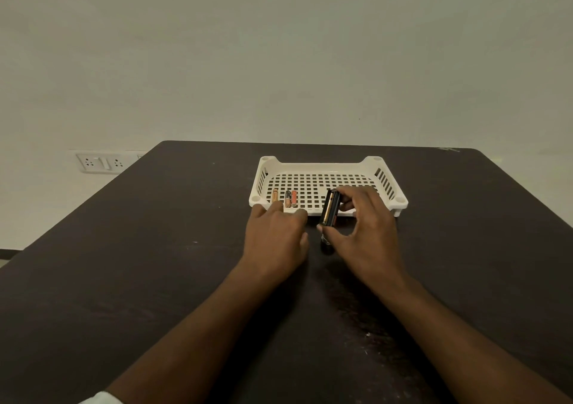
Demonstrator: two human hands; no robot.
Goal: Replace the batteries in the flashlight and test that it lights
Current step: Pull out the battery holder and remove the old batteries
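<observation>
1. Right hand (364,230) has a black battery holder (330,207) pinched end to end: thumb on the near end, fingers curled over the far end. You can see a gold-ish battery sitting in one slot of it. It's held above the table, right over the near edge of the tray.
2. Just under that hand, at about 6 o'clock from the holder, there's a dark rounded thing on the table that looks like the flashlight body (326,245). It's mostly hidden by the thumb and it blends into the dark wood, so I can't tell which way it points.
3. Left hand (274,236) is palm-down, fingers loosely stretched toward 12 o'clock and holding nothing. The fingertips are at the near rim of the tray, right by the loose batteries. Can't tell if they're actually touching one.
4. Loose batteries: three of them lying in the tray's near left part, all pointing roughly 12-to-6. An orange one (275,195) is furthest left, then a dark one (288,198) and a reddish-orange one (294,198) side by side, touching or nearly so.
5. The tray (319,168) is a white plastic basket with a grid floor and slotted sides, sitting at 12 o'clock from both hands, near the far edge of the table.
6. Table (124,264) is dark brown wood with some pale scuffs near me.
7. Way out at 10 o'clock on the pale wall there's a white socket plate (99,162) with a switch.
</observation>
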